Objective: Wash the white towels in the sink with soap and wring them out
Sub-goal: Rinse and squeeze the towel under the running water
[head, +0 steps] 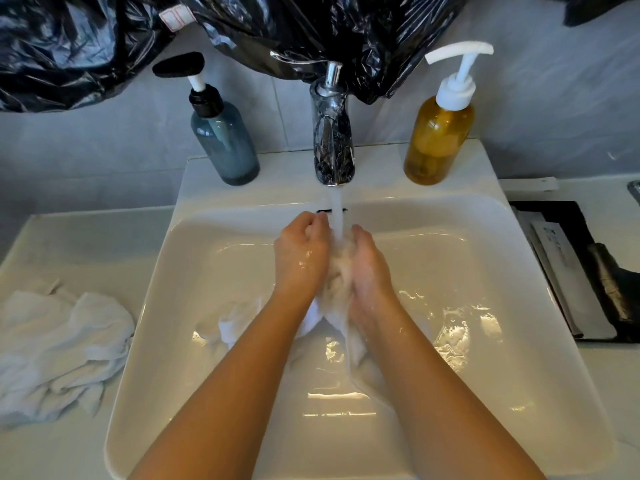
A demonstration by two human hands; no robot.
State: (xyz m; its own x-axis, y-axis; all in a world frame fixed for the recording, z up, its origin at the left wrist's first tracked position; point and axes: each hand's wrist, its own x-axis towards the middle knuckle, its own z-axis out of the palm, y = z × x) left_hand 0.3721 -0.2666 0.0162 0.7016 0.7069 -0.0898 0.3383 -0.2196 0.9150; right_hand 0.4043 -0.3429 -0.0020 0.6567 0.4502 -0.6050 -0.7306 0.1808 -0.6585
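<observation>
Two hands: both are over the bowl of the sink [207, 271], close together under the tap [333, 140], palms facing each other with white cloth bunched between them.
Left hand [301, 258]: fingers curled inward at the top, gripping the bunch from its left side; the skin is wet and shiny.
Right hand [367, 268]: fingers curled round the same bunch from the right, fingertips up near the falling water.
Wet towel [337, 275]: squeezed into a lump between the two palms. Its loose ends hang below the wrists and trail onto the floor of the bowl.
Water stream [336, 216]: runs straight down from the spout and lands on the cloth between the hands.
Sink water: a shallow, rippled sheet lies on the bottom, brightest to the right of the arms.
Towel heap [59, 351]: crumpled white cloth on the counter [69, 237], just left of the sink's rim, apart from the hands.
Blue-grey bottle [225, 140]: upright on the sink's back ledge left of the tap, with a black pump.
Amber bottle [438, 140]: upright on the ledge right of the tap, with a white pump.
Black plastic [69, 46]: crinkled sheeting hangs across the wall above the tap.
Black tray [588, 237]: on the counter at far right, holding flat pale packets too blurred to read.
</observation>
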